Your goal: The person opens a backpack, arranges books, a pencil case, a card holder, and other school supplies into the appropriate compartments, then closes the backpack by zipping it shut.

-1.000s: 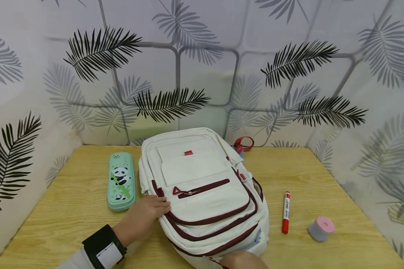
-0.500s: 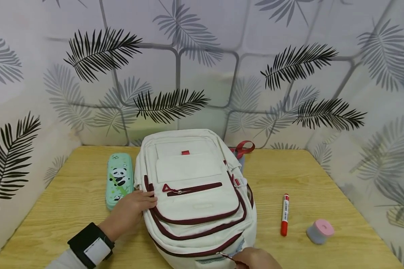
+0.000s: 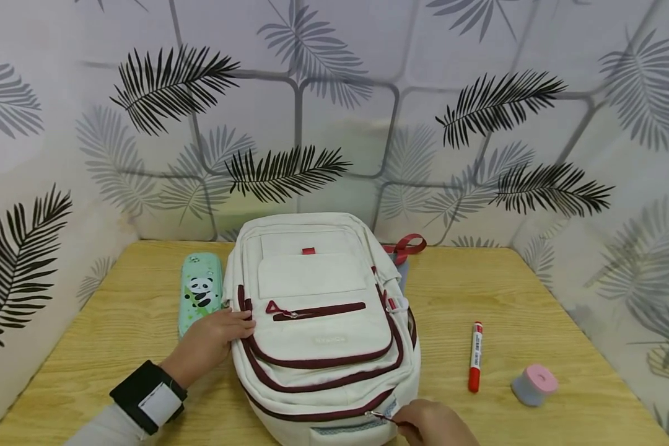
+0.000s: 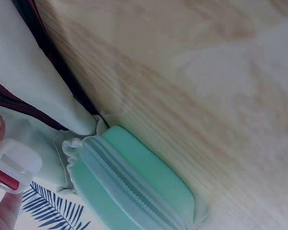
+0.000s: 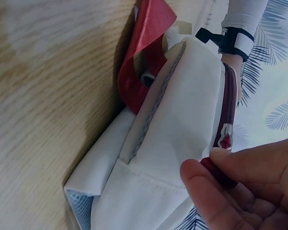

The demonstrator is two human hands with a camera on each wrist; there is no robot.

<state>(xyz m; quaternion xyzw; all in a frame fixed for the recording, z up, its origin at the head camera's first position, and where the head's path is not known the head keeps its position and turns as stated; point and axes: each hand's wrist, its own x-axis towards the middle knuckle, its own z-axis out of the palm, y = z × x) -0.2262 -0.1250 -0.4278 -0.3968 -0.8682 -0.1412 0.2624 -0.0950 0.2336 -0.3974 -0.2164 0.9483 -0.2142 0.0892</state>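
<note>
A white backpack with dark red zips lies on the wooden table, front face up. My right hand pinches a dark red zipper pull at the bag's near end. The right wrist view shows thumb and forefinger on that pull, with the metal slider just beyond it. My left hand rests against the bag's left side, fingers lying on its edge. Beside those fingers, a white buckle with a red tab shows in the left wrist view.
A green pencil case with pandas lies close left of the bag, partly behind my left hand. To the right are a red-and-white marker and a pink-and-grey roll. A red strap loop sticks out at the back right.
My right hand has drawn the zipper pull rightward along the bag's near end. The backpack has shifted slightly left, and my left hand has moved left with it.
</note>
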